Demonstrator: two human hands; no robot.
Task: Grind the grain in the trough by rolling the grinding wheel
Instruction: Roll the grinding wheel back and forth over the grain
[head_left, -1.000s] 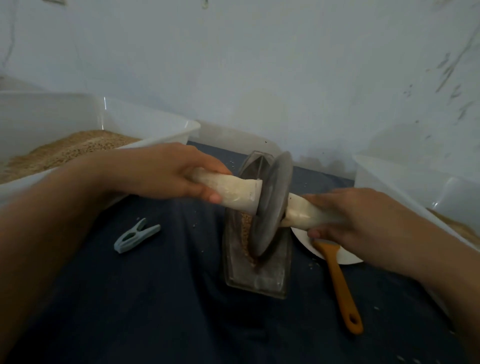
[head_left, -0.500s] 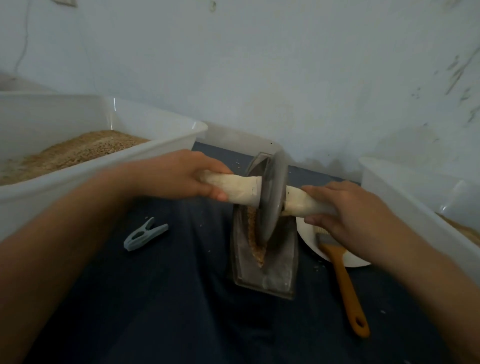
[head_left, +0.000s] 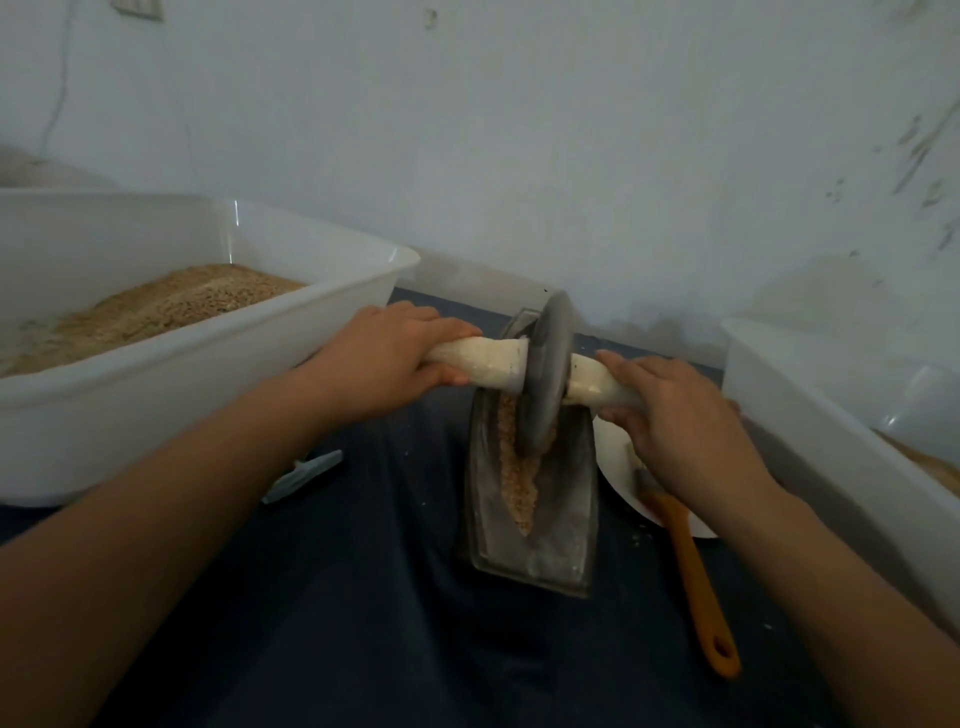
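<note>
A narrow grey trough (head_left: 569, 525) lies on the dark cloth, its length running away from me. A strip of tan grain (head_left: 519, 478) fills its groove. The grey grinding wheel (head_left: 549, 374) stands upright in the far half of the groove. A pale axle (head_left: 493, 361) runs through the wheel's centre and sticks out on both sides. My left hand (head_left: 387, 364) grips the left end of the axle. My right hand (head_left: 675, 410) grips the right end, with the fingers curled over the top.
A big white tub (head_left: 218, 343) with tan grain stands at the left. Another white tub (head_left: 831, 447) stands at the right. A white plate (head_left: 623, 483) and an orange-handled brush (head_left: 696, 582) lie right of the trough. A pale clothes peg (head_left: 306, 475) lies under my left forearm.
The wheel has rolled away from me along the trough, from the near middle to the far half, and both hands have moved forward with it. More grain now shows in the near groove.
</note>
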